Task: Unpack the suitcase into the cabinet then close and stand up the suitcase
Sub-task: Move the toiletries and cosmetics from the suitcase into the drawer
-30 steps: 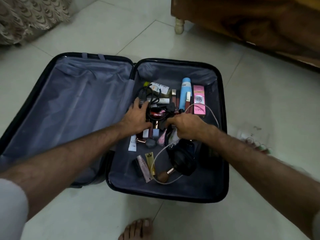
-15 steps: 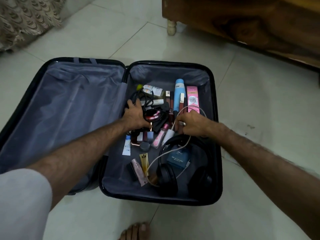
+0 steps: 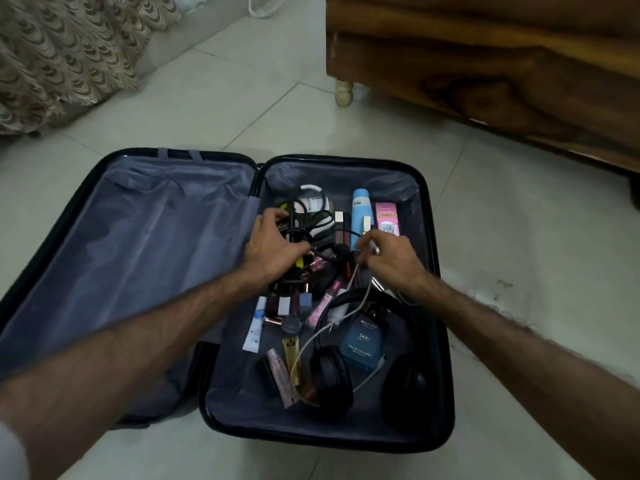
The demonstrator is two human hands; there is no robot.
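A dark suitcase point(image 3: 438, 403) lies open flat on the tiled floor, its grey-lined left half bare. The right half holds black headphones point(image 3: 334, 379), a blue cologne box point(image 3: 362, 344), a blue spray can point(image 3: 360, 211), a pink box point(image 3: 387, 220), a white cable point(image 3: 311, 344), a tangle of black cables point(image 3: 310, 216) and several small cosmetic tubes. My left hand point(image 3: 273, 249) rests on the black cable tangle with fingers curled into it. My right hand point(image 3: 391, 259) pinches one end of the white cable near the spray can.
A wooden piece of furniture point(image 3: 485, 64) on short pale legs stands at the back right. A patterned fabric point(image 3: 62, 50) hangs at the back left. White floor tiles point(image 3: 519, 254) surround the suitcase.
My right hand has moved from the headphones up toward the spray can and taken hold of the white cable's end. My left hand has stayed on the black cables. The headphones now lie uncovered.
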